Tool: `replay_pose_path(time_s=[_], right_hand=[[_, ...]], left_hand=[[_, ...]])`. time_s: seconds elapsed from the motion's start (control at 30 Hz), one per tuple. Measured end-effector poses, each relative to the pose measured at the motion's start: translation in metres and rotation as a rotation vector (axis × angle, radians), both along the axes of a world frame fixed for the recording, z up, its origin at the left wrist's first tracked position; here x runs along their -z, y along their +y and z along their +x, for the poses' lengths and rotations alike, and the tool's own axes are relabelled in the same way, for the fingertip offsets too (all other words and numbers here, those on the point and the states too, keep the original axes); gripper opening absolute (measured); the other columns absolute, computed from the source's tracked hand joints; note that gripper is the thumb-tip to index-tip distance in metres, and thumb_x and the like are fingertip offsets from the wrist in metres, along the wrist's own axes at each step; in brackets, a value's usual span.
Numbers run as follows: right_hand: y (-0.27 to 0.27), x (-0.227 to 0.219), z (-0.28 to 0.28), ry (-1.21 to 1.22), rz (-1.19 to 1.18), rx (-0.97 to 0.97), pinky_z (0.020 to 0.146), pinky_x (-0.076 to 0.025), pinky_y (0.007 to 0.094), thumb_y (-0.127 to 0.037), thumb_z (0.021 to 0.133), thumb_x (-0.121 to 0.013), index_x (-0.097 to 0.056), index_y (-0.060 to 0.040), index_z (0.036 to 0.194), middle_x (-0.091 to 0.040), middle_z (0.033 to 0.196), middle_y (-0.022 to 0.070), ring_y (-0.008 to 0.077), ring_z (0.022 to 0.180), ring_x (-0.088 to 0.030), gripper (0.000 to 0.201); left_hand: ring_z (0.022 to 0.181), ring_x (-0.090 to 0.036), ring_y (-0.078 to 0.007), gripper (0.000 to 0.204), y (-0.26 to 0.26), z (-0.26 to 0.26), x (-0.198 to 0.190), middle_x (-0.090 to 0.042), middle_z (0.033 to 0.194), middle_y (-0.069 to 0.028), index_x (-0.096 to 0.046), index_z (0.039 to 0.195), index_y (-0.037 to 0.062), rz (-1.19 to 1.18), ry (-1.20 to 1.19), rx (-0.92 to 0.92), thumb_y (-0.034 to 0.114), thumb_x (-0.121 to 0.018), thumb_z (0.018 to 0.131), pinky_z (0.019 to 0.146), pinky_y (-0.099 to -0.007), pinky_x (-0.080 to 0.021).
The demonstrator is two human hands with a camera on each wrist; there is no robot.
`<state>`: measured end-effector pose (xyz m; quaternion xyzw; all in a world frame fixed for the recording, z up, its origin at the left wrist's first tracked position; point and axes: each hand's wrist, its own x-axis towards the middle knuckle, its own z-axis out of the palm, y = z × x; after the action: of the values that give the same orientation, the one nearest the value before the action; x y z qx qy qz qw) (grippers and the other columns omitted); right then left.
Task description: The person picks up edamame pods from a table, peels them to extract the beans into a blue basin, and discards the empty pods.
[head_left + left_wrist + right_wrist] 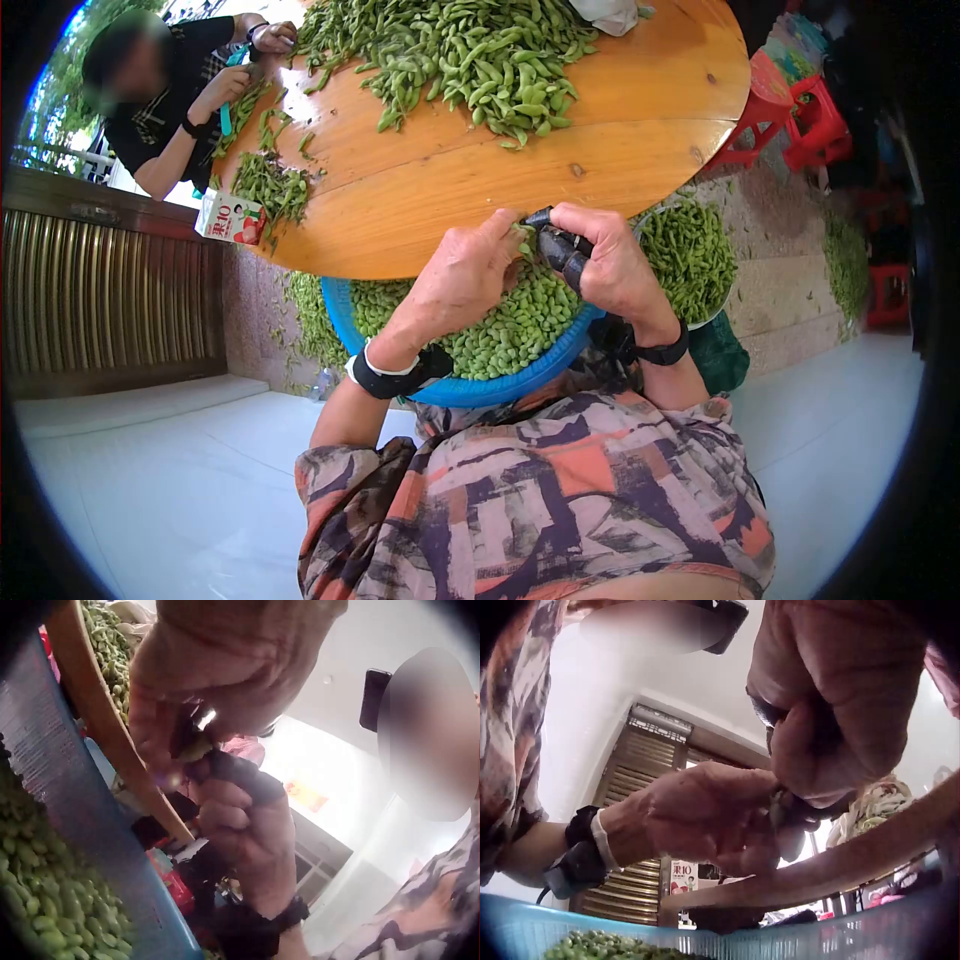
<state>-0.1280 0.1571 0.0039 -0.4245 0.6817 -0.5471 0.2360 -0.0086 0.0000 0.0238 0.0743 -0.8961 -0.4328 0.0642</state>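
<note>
Over a blue basket [545, 380] of shelled green soybeans [520, 330], the two hands meet close to the table edge. My left hand [465, 265] pinches a green soybean pod [525, 240] between thumb and fingers; much of the pod is hidden by the fingers. Curled at the pod's other side is my right hand [615, 260], its thumb and fingertips pinching there. Black wrapping [565, 250] covers some of its fingers. In the right wrist view, the fingertips of both hands come together around the pod [780, 814].
A round wooden table [420, 210] bears a big heap of pods [480, 60]. Opposite left, another person [165, 100] handles pods beside a small carton [232, 218]. More pods [690, 255] fill a container at my right. Red stools [820, 125] stand farther right.
</note>
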Motion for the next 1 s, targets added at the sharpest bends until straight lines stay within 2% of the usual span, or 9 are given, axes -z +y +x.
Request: replay_pose_path(time_s=[0.07,0.17,0.3,0.37,0.43,0.5,0.77,0.87,1.0], right_hand=[[-0.002,-0.003,0.003,0.054,-0.019,0.031,0.065,-0.045,0.0348,0.006,0.068,-0.053,-0.060,0.0052,0.094,-0.056,0.080,0.0195,0.0331,0.071,-0.054,0.028],[-0.010,0.002,0.016,0.239,-0.084,0.179,0.067,-0.045,0.0400,0.005,0.067,-0.053,-0.059,0.0053,0.094,-0.054,0.078,0.0207,0.0403,0.075,-0.054,0.028],[-0.016,0.011,0.037,0.427,-0.046,0.292,0.069,-0.047,0.0469,0.007,0.063,-0.057,-0.053,0.0040,0.102,-0.049,0.090,0.0217,0.0453,0.080,-0.054,0.039],[-0.017,0.015,0.039,0.465,-0.028,0.283,0.069,-0.048,0.0481,0.009,0.061,-0.060,-0.051,0.0042,0.108,-0.047,0.096,0.0219,0.0456,0.081,-0.054,0.048],[-0.016,0.013,0.041,0.524,-0.075,0.311,0.067,-0.048,0.0466,0.009,0.060,-0.062,-0.051,0.0053,0.109,-0.047,0.094,0.0215,0.0445,0.081,-0.055,0.050],[-0.014,0.013,0.042,0.525,-0.075,0.305,0.066,-0.048,0.0459,0.009,0.060,-0.063,-0.051,0.0059,0.109,-0.046,0.094,0.0216,0.0441,0.080,-0.055,0.051],[-0.015,0.015,0.035,0.530,-0.131,0.345,0.064,-0.048,0.0451,0.008,0.063,-0.063,-0.054,0.0047,0.104,-0.048,0.093,0.0208,0.0427,0.077,-0.055,0.043],[-0.010,0.014,0.029,0.451,-0.111,0.329,0.065,-0.047,0.0453,0.009,0.063,-0.060,-0.055,0.0039,0.103,-0.048,0.092,0.0208,0.0428,0.079,-0.054,0.041],[-0.012,0.008,0.036,0.470,-0.137,0.349,0.065,-0.047,0.0453,0.008,0.064,-0.058,-0.056,0.0033,0.102,-0.049,0.089,0.0201,0.0426,0.076,-0.054,0.038]], left_hand=[[0.058,-0.055,-0.0097,0.032,0.000,0.000,-0.008,-0.065,0.071,-0.0065,-0.053,0.126,-0.0027,0.293,-0.118,-0.013,0.017,-0.046,0.101,0.055,-0.0260,-0.046],[0.053,-0.053,-0.0151,0.034,0.004,-0.002,0.015,-0.058,0.067,-0.0038,-0.052,0.126,-0.0029,0.699,-0.042,-0.091,0.018,-0.043,0.101,0.053,-0.0322,-0.045],[0.057,-0.050,-0.0122,0.033,0.020,-0.007,0.014,-0.059,0.073,-0.0025,-0.056,0.121,-0.0036,0.595,-0.032,-0.212,0.014,-0.040,0.098,0.056,-0.0279,-0.045],[0.075,-0.058,-0.0147,0.029,0.025,-0.011,0.035,-0.064,0.092,-0.0106,-0.057,0.117,-0.0071,0.168,0.353,-0.171,0.007,-0.045,0.094,0.063,-0.0292,-0.049],[0.079,-0.059,-0.0145,0.031,0.035,-0.019,0.037,-0.063,0.092,-0.0089,-0.059,0.114,-0.0057,0.135,0.418,-0.221,0.007,-0.041,0.092,0.069,-0.0298,-0.051],[0.080,-0.058,-0.0133,0.033,0.043,-0.023,0.032,-0.064,0.093,-0.0089,-0.062,0.112,-0.0049,0.577,0.229,-0.423,0.007,-0.038,0.091,0.071,-0.0277,-0.050],[0.076,-0.055,-0.0102,0.037,0.044,-0.022,0.032,-0.062,0.097,-0.0081,-0.061,0.114,-0.0045,0.734,0.287,-0.415,0.005,-0.035,0.090,0.068,-0.0231,-0.048],[0.069,-0.048,-0.0043,0.041,0.042,-0.016,0.021,-0.059,0.100,-0.0070,-0.056,0.121,-0.0061,1.194,0.221,-0.388,0.003,-0.034,0.089,0.057,-0.0173,-0.043],[0.063,-0.043,-0.0046,0.044,0.037,-0.011,0.032,-0.046,0.085,0.0010,-0.054,0.127,0.0008,1.047,0.252,-0.330,0.005,-0.036,0.087,0.054,-0.0190,-0.040]])
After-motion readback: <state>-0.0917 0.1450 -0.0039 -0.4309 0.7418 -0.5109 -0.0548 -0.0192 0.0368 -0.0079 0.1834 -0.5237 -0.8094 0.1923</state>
